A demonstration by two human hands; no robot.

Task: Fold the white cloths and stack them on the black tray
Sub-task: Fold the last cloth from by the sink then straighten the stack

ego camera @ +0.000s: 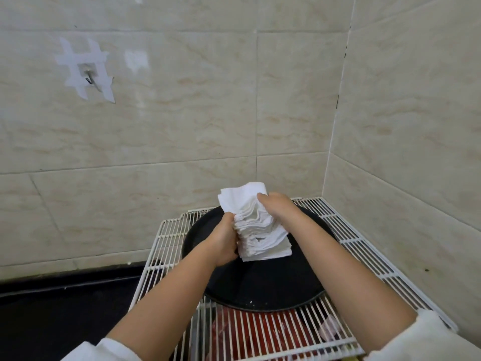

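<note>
Head view
Cloths: a thick stack of folded white cloths [256,225] stands on the black tray [263,285], toward its far half; the layered edges face the camera and the stack leans a little, its top shifted back and to the left.
Left hand: the left hand [222,242] is at the left side of the stack, its fingers curled against the cloth edges about halfway up; the fingertips are hidden behind the cloth, so how tightly they pinch cannot be told.
Right hand: the right hand [277,205] is on the upper right of the stack, its fingers bent over the top layers and pressing into them; the fingers lie close together, their tips buried in the cloth.
Sleeves: both forearms are bare, with white sleeves at the bottom corners of the picture.
Tray: round, dark, with a low rim; a few pale specks lie on its near part. It rests on a white wire rack [364,246] in the corner of the walls.
Under the rack: something red [260,332] shows through the bars, too blurred to name.
Wall: pale marbled tiles; a metal hook [89,76] is fixed at upper left under crossed strips of white tape.
Counter: a dark surface [65,308] lies left of the rack.
</note>
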